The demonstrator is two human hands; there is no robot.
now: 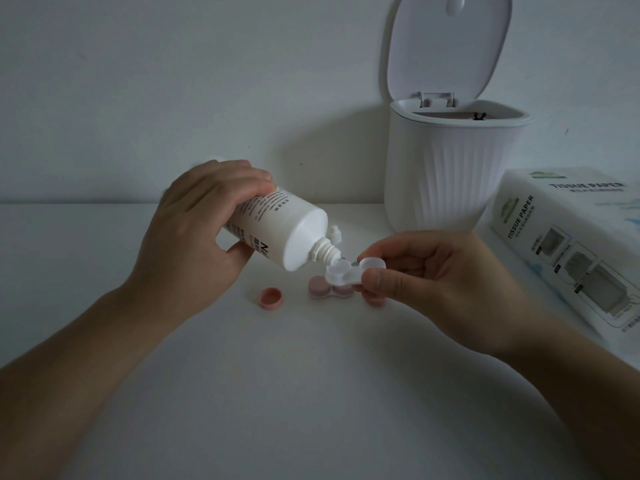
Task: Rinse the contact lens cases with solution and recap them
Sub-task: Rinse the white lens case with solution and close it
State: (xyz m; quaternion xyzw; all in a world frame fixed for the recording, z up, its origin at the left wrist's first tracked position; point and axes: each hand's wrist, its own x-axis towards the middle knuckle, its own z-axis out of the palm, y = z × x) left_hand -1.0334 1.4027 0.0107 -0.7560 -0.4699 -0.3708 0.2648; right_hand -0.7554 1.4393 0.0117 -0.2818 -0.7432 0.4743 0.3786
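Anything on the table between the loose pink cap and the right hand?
Yes: in the head view, the capped pink lens case lies between the pink cap and the right hand.

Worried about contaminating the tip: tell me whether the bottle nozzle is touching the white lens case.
Cannot tell. In the head view the nozzle sits right at the rim of the white lens case, with no visible gap or plain contact.

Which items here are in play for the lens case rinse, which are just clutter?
In play: solution bottle in left hand; white lens case pinched by right hand; pink lens case on the table; loose pink cap.
Clutter: open white bin; tissue paper pack.
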